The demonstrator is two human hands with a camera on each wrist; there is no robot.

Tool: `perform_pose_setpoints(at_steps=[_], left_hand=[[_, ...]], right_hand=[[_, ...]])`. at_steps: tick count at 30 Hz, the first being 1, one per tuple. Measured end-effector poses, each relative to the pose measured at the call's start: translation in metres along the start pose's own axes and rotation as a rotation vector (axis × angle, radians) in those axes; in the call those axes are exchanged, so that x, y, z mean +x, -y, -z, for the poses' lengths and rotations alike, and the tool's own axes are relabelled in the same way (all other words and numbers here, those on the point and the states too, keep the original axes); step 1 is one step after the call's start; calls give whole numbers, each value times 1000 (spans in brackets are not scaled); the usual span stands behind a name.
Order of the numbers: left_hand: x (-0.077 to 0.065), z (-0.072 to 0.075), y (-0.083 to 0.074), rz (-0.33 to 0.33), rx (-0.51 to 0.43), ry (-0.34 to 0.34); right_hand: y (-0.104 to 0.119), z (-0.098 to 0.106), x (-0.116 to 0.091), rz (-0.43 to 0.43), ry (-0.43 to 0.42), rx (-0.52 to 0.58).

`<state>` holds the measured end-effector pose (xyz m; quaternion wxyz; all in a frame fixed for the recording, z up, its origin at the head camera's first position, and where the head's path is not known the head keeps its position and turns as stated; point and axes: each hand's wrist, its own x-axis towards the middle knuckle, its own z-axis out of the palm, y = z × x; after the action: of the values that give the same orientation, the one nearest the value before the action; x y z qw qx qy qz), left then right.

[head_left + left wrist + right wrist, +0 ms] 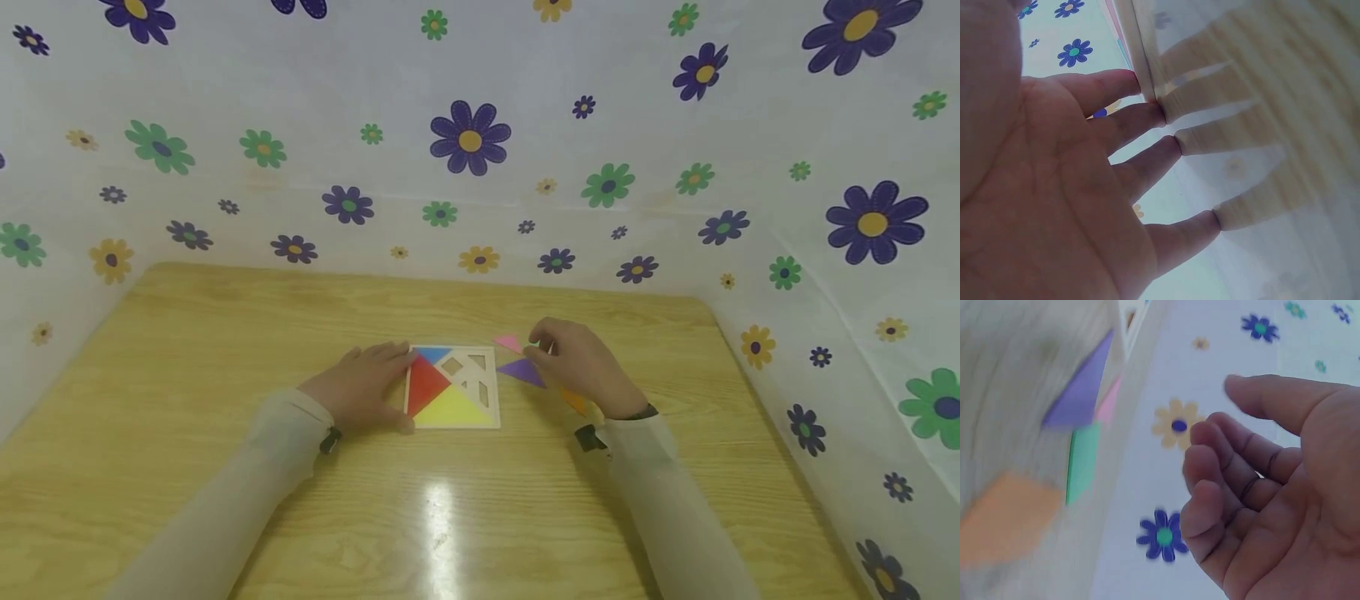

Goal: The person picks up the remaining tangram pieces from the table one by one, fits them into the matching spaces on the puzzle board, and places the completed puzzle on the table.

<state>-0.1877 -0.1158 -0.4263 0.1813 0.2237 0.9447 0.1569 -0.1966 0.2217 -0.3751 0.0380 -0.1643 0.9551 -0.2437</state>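
Note:
A square tangram board (497, 404) lies on the table with a red triangle (426, 389), a yellow triangle (453, 411) and a blue piece (432, 354) set in it. Several recesses show bare at its right side. My left hand (358, 386) spreads along the board's left edge, fingertips on the tabletop and at the edge. My right hand (581, 360) hovers over the loose pieces, fingers loosely curled, thumb apart, nothing between them. Beneath and around it lie a green parallelogram (1084, 461), a purple triangle (523, 372), a pink triangle (507, 342) and an orange piece (1015, 519).
The wooden table (337, 508) meets a white flower-printed sheet (390, 100) that rises at the back and both sides. A bright light reflection lies on the tabletop in front of the board.

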Motion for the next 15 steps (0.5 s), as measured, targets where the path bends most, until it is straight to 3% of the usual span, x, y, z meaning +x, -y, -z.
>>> perform_pose_setpoints(at_steps=[15], left_hand=[[-4,5,-1,-10,4,6]], right_hand=[[-9,4,0,-47,47,-90]])
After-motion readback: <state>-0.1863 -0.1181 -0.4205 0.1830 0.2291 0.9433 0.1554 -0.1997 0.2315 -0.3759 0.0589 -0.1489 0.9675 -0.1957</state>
